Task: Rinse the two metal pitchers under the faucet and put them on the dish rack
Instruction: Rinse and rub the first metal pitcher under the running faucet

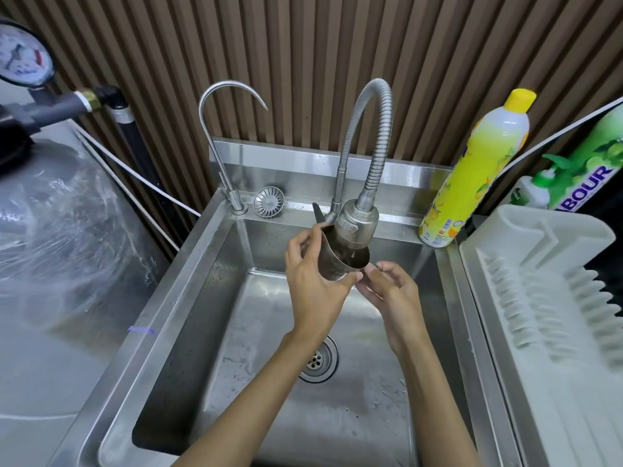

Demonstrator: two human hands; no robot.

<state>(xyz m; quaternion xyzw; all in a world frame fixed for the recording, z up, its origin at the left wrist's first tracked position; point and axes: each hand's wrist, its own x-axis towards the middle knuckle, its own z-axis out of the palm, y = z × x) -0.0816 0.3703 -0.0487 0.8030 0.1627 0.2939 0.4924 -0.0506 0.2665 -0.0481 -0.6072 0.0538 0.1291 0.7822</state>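
Over the sink: both forearms come up from the bottom edge and meet mid-basin of the steel sink (158, 308), right below the faucet (357, 227).
Left hand: the left hand (315, 281) wraps the metal pitcher (337, 261) from its left side, fingers curled round the body and thumb lying across the lower front.
Right hand: the right hand (387, 291) sits just right of the pitcher, thumb and fingertips pinching the handle, knuckles almost touching the left thumb.
Pitcher spot: held up off the basin floor, a bit tilted, mouth up and tucked right under the spray head, which hides most of the opening from this angle.
Inside the pitcher: looks dark. Honestly can't tell if there's water in it or if any is running.
Faucet shape: ribbed flexible hose arcs up from the back ledge and bends down to the fat head.
Dish rack: the pale plastic dish rack (539, 264) sits on the worktop right of the sink, well apart from the pitcher.
Basin: wet streaks, with the drain (318, 358) between the two wrists.
Back ledge: thin gooseneck tap (229, 129) with a round strainer (268, 201) lying just beside its base.
Right corner: yellow dish soap bottle (472, 183) standing upright, green pump bottle (536, 190) and green refill pack (590, 170) behind the rack.
Left side: tank (50, 214) wrapped in clear plastic, gauge (22, 55) above it.
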